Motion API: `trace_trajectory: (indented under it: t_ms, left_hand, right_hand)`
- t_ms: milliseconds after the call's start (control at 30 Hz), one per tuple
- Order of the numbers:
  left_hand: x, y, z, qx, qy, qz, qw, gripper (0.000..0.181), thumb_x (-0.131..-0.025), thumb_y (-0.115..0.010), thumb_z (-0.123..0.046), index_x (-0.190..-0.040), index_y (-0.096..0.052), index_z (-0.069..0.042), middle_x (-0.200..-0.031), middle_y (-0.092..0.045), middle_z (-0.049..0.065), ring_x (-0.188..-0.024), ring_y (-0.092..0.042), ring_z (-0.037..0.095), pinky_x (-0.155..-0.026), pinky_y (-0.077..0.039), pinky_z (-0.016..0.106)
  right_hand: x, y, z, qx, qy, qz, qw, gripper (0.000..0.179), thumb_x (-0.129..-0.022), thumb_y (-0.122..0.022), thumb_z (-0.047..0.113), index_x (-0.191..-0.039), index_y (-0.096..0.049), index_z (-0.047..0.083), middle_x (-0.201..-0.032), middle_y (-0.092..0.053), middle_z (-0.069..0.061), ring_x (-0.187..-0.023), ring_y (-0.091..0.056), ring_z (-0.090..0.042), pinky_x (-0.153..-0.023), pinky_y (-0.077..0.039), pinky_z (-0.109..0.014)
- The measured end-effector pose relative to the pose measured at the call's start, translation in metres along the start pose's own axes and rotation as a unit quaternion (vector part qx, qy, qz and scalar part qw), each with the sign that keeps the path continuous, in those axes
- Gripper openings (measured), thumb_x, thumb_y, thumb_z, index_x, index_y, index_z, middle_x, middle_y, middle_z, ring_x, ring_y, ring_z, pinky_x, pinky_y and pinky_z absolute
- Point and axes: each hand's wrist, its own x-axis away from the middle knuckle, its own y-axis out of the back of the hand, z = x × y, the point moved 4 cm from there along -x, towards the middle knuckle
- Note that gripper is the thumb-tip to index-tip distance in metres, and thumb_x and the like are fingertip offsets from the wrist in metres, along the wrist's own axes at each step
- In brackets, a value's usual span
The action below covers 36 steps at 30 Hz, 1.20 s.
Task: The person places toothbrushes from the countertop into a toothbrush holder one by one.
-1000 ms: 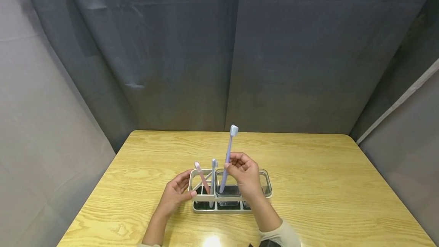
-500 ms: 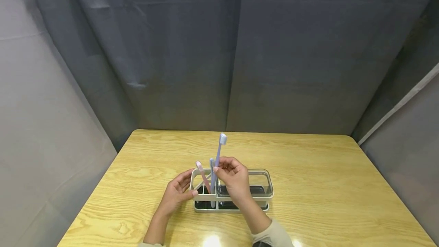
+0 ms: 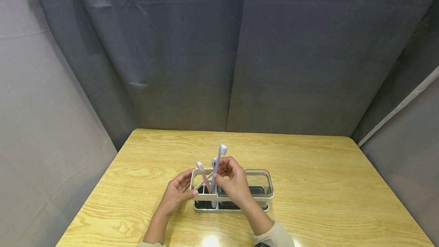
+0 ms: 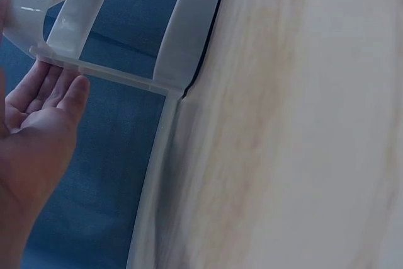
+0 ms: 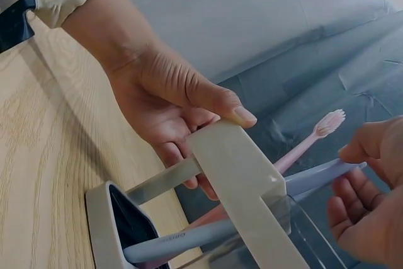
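A white toothbrush holder [image 3: 205, 197] with a dark base stands on the table. My left hand [image 3: 175, 195] grips its left end, thumb on the top rim [image 5: 233, 162] and fingers behind. My right hand [image 3: 234, 184] pinches a purple toothbrush [image 3: 218, 161] by its handle, bristles up. That brush leans slightly right, its lower end inside the holder's left section. A pink toothbrush [image 3: 204, 174] tilts left in the divided part. Close behind the purple one shows the head of a light blue toothbrush [image 3: 214, 161], its handle mostly hidden.
A clear rectangular container [image 3: 258, 178] fills the holder's right section, partly behind my right hand. Wood-grain table [image 3: 315, 186] extends on both sides. Grey curtains [image 3: 171, 68] hang behind the table and at its sides.
My right hand has moved left from above the clear container to the divided section, and the purple toothbrush has gone down into it. My left hand keeps its hold on the holder.
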Motion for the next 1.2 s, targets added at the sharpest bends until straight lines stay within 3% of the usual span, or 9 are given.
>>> trace_trajectory:
  t_ms: [133, 367, 700, 1000, 1200]
  left_hand:
    - [0.000, 0.001, 0.001, -0.002, 0.001, 0.000, 1.0000, 0.066, -0.075, -0.072, 0.004, -0.133, -0.042, 0.007, -0.135, -0.043, 0.023, -0.126, -0.039, 0.035, -0.102, -0.031, 0.027]
    - [0.000, 0.001, 0.001, -0.003, 0.004, -0.005, 1.0000, 0.065, -0.074, -0.072, 0.006, -0.133, -0.042, 0.007, -0.135, -0.043, 0.023, -0.125, -0.040, 0.034, -0.102, -0.032, 0.027]
    - [0.000, 0.001, 0.000, 0.004, 0.006, 0.006, 1.0000, 0.065, -0.076, -0.070, 0.005, -0.133, -0.039, 0.010, -0.136, -0.039, 0.028, -0.125, -0.037, 0.040, -0.102, -0.032, 0.026]
    - [0.000, 0.001, 0.001, 0.005, 0.007, 0.000, 1.0000, 0.065, -0.076, -0.071, 0.006, -0.133, -0.040, 0.009, -0.135, -0.041, 0.028, -0.124, -0.034, 0.046, -0.101, -0.034, 0.026]
    - [0.000, 0.002, 0.002, 0.009, 0.004, -0.003, 0.9999, 0.066, -0.075, -0.070, 0.007, -0.133, -0.040, 0.010, -0.134, -0.041, 0.028, -0.124, -0.035, 0.045, -0.100, -0.035, 0.026]
  right_hand:
    - [0.001, 0.002, -0.006, 0.033, -0.010, 0.012, 0.9993, 0.021, -0.078, -0.060, -0.015, -0.097, -0.056, -0.007, -0.085, -0.057, -0.020, -0.077, -0.052, -0.023, -0.067, -0.046, -0.027]
    - [-0.001, 0.007, -0.026, 0.108, -0.011, 0.017, 0.9940, 0.013, -0.077, -0.070, -0.003, -0.084, -0.062, 0.005, -0.080, -0.060, -0.001, -0.074, -0.056, -0.019, -0.062, -0.046, -0.028]
    - [0.004, 0.008, -0.026, 0.247, 0.038, 0.077, 0.9651, 0.016, -0.073, -0.076, 0.002, -0.077, -0.062, 0.009, -0.078, -0.058, -0.003, -0.073, -0.054, -0.020, -0.058, -0.046, -0.024]
    - [0.009, 0.004, -0.031, 0.286, 0.050, 0.096, 0.9520, 0.017, -0.069, -0.079, 0.003, -0.074, -0.065, 0.012, -0.080, -0.056, -0.001, -0.073, -0.054, -0.021, -0.057, -0.045, -0.023]
    - [0.011, 0.003, -0.030, 0.291, 0.050, 0.097, 0.9506, 0.016, -0.070, -0.079, 0.006, -0.075, -0.066, 0.012, -0.080, -0.056, -0.001, -0.073, -0.054, -0.023, -0.057, -0.044, -0.023]
